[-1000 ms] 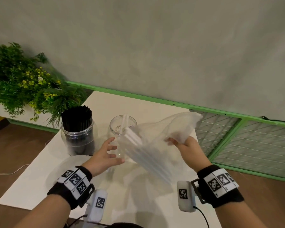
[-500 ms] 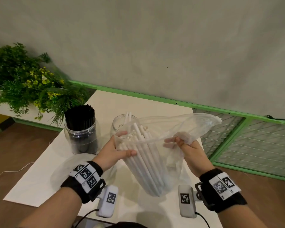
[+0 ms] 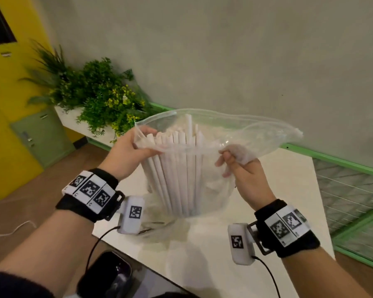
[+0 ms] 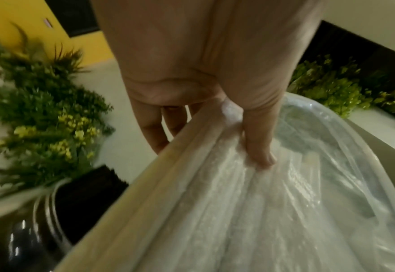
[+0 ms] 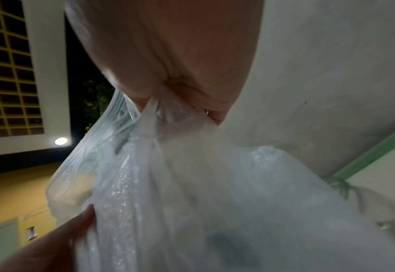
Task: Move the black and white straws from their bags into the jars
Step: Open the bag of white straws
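bag [image 3: 213, 134] of white straws [image 3: 177, 168] held upright above counter [image 3: 289, 190] | left hand [image 3: 127, 151] pinching rim at 9 o'clock | right hand [image 3: 241, 168] pinching rim at 3 o'clock | black straws jarred [image 4: 52, 211] | risk: loose straws spilled if thin film slips

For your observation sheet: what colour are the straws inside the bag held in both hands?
White. The straws show best in the head view, standing upright inside the clear bag.
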{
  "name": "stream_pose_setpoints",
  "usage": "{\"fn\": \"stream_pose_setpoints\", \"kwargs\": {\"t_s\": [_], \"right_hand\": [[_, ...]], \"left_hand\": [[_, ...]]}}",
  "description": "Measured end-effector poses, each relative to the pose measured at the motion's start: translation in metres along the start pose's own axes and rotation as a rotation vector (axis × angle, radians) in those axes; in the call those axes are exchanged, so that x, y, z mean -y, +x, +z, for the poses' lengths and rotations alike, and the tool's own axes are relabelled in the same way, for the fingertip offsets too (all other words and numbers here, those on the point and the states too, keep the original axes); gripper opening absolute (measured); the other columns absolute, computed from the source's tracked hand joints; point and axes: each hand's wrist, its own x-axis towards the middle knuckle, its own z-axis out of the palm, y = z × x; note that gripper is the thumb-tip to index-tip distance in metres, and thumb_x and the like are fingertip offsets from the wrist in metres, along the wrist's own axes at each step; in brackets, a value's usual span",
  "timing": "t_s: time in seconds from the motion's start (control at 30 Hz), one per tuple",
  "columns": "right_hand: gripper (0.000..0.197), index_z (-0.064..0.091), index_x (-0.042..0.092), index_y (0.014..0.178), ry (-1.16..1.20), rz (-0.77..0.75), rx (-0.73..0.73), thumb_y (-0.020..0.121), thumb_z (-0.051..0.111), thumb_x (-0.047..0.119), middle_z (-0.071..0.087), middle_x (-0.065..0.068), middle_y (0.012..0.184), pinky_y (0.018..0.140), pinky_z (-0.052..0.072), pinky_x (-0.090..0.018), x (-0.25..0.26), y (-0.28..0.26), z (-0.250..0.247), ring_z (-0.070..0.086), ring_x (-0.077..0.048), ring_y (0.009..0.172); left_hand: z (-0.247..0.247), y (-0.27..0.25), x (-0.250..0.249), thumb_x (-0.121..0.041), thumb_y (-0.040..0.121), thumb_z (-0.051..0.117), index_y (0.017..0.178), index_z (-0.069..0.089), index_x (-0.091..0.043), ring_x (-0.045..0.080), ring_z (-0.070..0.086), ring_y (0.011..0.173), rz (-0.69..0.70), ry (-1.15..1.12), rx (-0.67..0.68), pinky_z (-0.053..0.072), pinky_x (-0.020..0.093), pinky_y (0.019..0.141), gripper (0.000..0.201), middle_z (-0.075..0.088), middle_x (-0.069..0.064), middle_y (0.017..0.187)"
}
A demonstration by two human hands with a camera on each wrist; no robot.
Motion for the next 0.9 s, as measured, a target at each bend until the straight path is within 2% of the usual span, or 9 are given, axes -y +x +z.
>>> {"fn": "stream_pose_setpoints", "kwargs": {"t_s": [0.1, 0.23, 0.37, 0.43, 0.5, 0.6, 0.7, 0.8, 0.9], "right_hand": [[0.016, 0.065, 0.016, 0.096, -0.042, 0.032, 0.059, 0.098, 0.051, 0.009, 0.065, -0.004, 0.08, 0.064, 0.047, -0.016, -0.015, 0.005, 0.026, 0.059, -0.001, 0.068], [0.011, 0.066, 0.021, 0.088, -0.155, 0.113, 0.104, 0.095, 0.058, 0.018, 0.066, 0.004, 0.078, 0.071, 0.048, -0.021, -0.059, -0.008, 0.05, 0.06, -0.003, 0.074], [0.02, 0.065, 0.021, 0.075, -0.245, 0.216, 0.096, 0.089, 0.061, 0.034, 0.066, 0.006, 0.077, 0.078, 0.05, -0.033, -0.098, -0.028, 0.07, 0.06, -0.007, 0.075], [0.021, 0.064, 0.015, 0.073, -0.261, 0.239, 0.035, 0.091, 0.063, 0.023, 0.066, 0.004, 0.077, 0.082, 0.051, -0.037, -0.104, -0.03, 0.075, 0.061, -0.007, 0.075], [0.021, 0.063, 0.014, 0.072, -0.298, 0.178, 0.029, 0.091, 0.06, 0.023, 0.064, 0.007, 0.077, 0.079, 0.049, -0.026, -0.101, -0.03, 0.08, 0.06, -0.007, 0.075], [0.022, 0.061, 0.018, 0.072, -0.374, 0.122, 0.03, 0.093, 0.06, 0.015, 0.063, 0.013, 0.081, 0.079, 0.042, -0.013, -0.097, -0.03, 0.084, 0.059, -0.005, 0.082], [0.025, 0.06, 0.027, 0.072, -0.418, 0.152, 0.027, 0.092, 0.06, 0.012, 0.063, 0.017, 0.089, 0.081, 0.042, -0.013, -0.1, -0.033, 0.089, 0.058, -0.004, 0.088], [0.022, 0.059, 0.032, 0.074, -0.427, 0.137, 0.018, 0.091, 0.06, 0.019, 0.063, 0.013, 0.083, 0.081, 0.041, -0.01, -0.098, -0.036, 0.097, 0.057, -0.001, 0.09], [0.008, 0.06, 0.031, 0.077, -0.371, 0.111, -0.023, 0.084, 0.057, 0.028, 0.063, 0.012, 0.084, 0.08, 0.041, -0.007, -0.092, -0.037, 0.106, 0.057, 0.001, 0.089]], "left_hand": [[-0.024, 0.002, 0.01, -0.007, 0.075, 0.076, 0.106, 0.062, -0.013, -0.004, 0.061, 0.08, 0.015, 0.033, -0.063, 0.048, 0.009, 0.069, 0.035, 0.065, -0.006, 0.097], [-0.042, -0.001, 0.059, -0.014, 0.07, 0.081, 0.094, 0.065, -0.028, 0.008, 0.061, 0.092, -0.113, 0.158, -0.046, 0.048, 0.024, 0.083, 0.032, 0.067, -0.01, 0.099], [-0.045, -0.013, 0.102, -0.004, 0.077, 0.074, 0.098, 0.061, -0.028, 0.008, 0.064, 0.086, -0.294, 0.172, 0.122, 0.05, 0.025, 0.072, 0.034, 0.071, -0.011, 0.087], [-0.048, -0.014, 0.107, -0.017, 0.068, 0.079, 0.109, 0.056, -0.032, 0.012, 0.063, 0.094, -0.381, 0.072, 0.193, 0.053, 0.036, 0.078, 0.049, 0.069, -0.009, 0.1], [-0.054, -0.01, 0.103, -0.028, 0.057, 0.082, 0.114, 0.05, -0.04, 0.015, 0.06, 0.106, -0.411, -0.029, 0.248, 0.054, 0.042, 0.086, 0.067, 0.062, -0.01, 0.117], [-0.062, -0.003, 0.09, -0.044, 0.046, 0.085, 0.116, 0.043, -0.047, 0.011, 0.054, 0.116, -0.44, -0.176, 0.337, 0.054, 0.04, 0.086, 0.081, 0.047, -0.02, 0.13], [-0.06, 0.004, 0.078, -0.066, 0.048, 0.08, 0.118, 0.044, -0.04, 0.011, 0.052, 0.118, -0.448, -0.248, 0.373, 0.054, 0.04, 0.084, 0.083, 0.051, -0.013, 0.131], [-0.048, 0.013, 0.078, -0.035, 0.076, 0.073, 0.11, 0.048, -0.03, 0.018, 0.058, 0.107, -0.416, -0.19, 0.22, 0.053, 0.044, 0.085, 0.043, 0.056, 0.0, 0.122], [-0.044, 0.016, 0.081, -0.009, 0.071, 0.058, 0.104, 0.05, -0.03, 0.026, 0.058, 0.109, -0.345, -0.193, 0.118, 0.049, 0.055, 0.094, 0.04, 0.059, 0.003, 0.115]]}}
